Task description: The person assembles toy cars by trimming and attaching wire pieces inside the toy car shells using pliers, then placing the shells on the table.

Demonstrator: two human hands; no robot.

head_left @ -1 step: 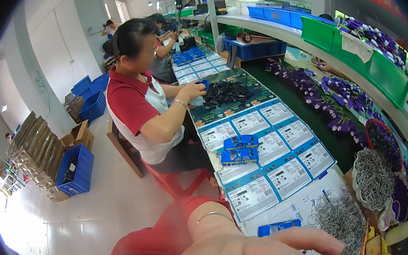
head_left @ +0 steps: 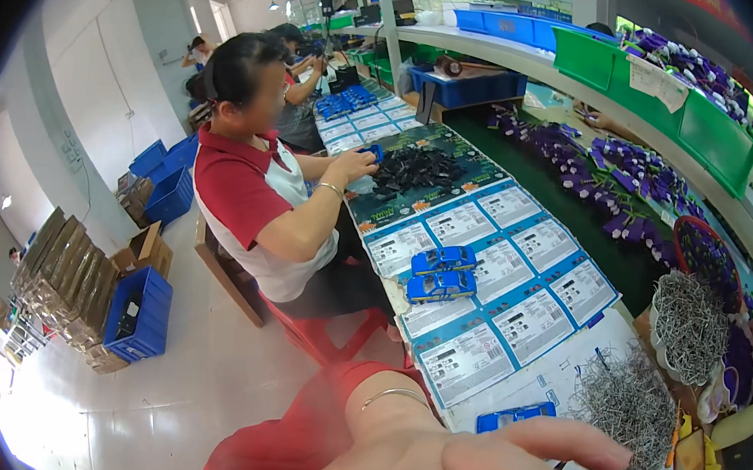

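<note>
My left hand (head_left: 436, 467), with a thin bangle at the wrist, is large and close at the lower edge. One finger stretches to the right and nothing shows in the hand; the other fingertips are cut off. Just beyond the outstretched finger, a blue toy car (head_left: 516, 417) rests on the white worktop, partly covered by that finger. Right of it lies a heap of thin metal pins (head_left: 627, 409). Farther off, two more blue toy cars (head_left: 441, 286) stand side by side on printed card sheets (head_left: 517, 280). My right hand is out of the picture.
A co-worker (head_left: 264, 179) in a red and white shirt handles a blue piece by a pile of black parts (head_left: 419, 171). Beside the heap, a white bowl (head_left: 689, 329) holds more pins. A green bin (head_left: 661, 99) sits on the shelf. Blue crates (head_left: 139, 312) stand on the floor.
</note>
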